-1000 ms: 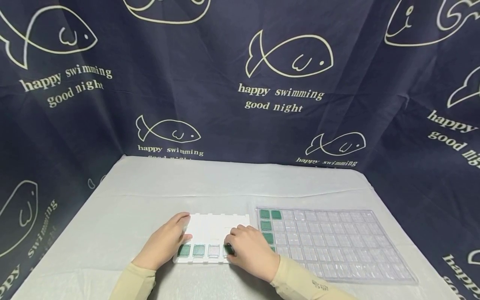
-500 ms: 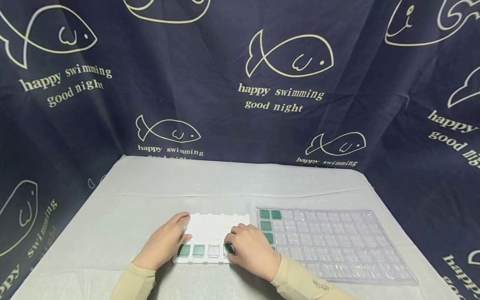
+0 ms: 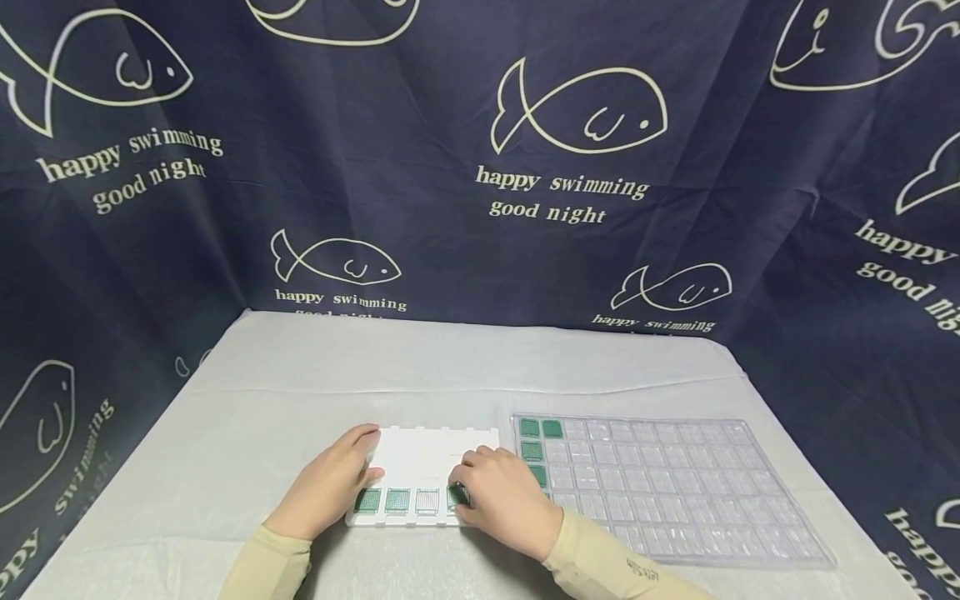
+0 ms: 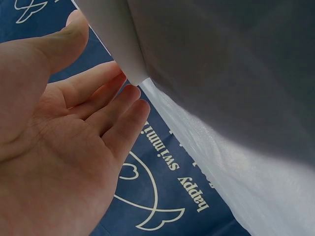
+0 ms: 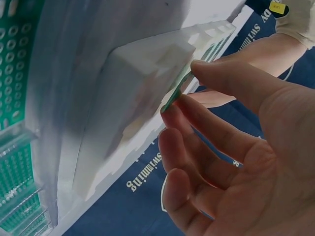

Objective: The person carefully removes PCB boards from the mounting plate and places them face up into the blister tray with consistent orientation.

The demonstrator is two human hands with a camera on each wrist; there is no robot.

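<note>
The right hand (image 3: 507, 504) is pinching a thin green square circuit board (image 5: 176, 92) — the relaxed left hand (image 3: 322, 483) is touching the white rectangular plastic tray (image 3: 420, 454) beside it.

Left hand (image 4: 64, 128): palm toward the camera, thumb (image 4: 64, 46) raised at upper left, fingers (image 4: 122, 129) extended with a slight bend. The uppermost finger meets the edge of a white panel (image 4: 115, 42); two fingertips lie just below its corner. Thumb contact with the panel cannot be confirmed. Right of the panel, a white-covered surface (image 4: 231, 172) is heavily shaded above, brighter along its sloping edge. Beyond hangs blue cloth (image 4: 206, 221), printed with pale fish outlines and tilted lettering, "happy swimmi", partly hidden by the hand.
</note>
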